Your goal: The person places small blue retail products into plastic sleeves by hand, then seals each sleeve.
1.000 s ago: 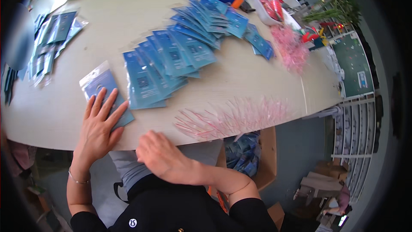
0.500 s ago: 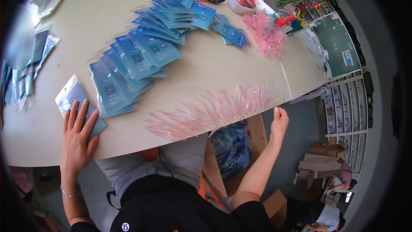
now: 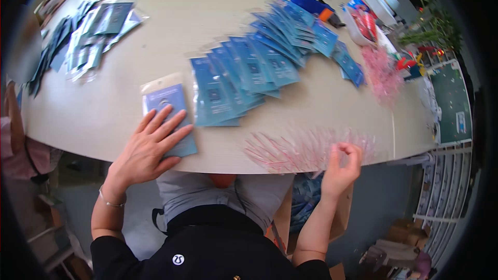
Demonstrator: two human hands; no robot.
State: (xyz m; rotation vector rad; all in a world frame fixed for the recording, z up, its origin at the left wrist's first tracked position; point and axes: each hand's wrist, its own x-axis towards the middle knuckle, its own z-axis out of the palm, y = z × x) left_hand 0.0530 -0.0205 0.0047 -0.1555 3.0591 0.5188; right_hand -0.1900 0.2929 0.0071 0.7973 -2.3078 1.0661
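My left hand (image 3: pixel 151 148) lies flat with fingers apart on a blue card packet (image 3: pixel 168 97) in a clear sleeve, near the table's front edge. The packet's lower part is partly hidden beneath the fingers. At the front edge on the right, my right hand (image 3: pixel 342 170) is closed in a pinch beside a row of thin clear and pink strips (image 3: pixel 290 150). What its fingertips hold, if anything, is too small to make out. Just right of the left hand's packet, a fanned row of similar blue packets (image 3: pixel 249 70) curves away toward the far right.
More packets (image 3: pixel 98 36) lie in a heap at the far left. A pink shredded tuft (image 3: pixel 383 75), a white tub with red items (image 3: pixel 360 26) and a blue tape dispenser (image 3: pixel 310 2) stand at the far right. Below the edge, an open box (image 3: pixel 306 202) contains blue packets.
My right hand has come in over the table edge to the pink strips, its fingers still closed. The left hand stays on the packet. The whole view has shifted and turned.
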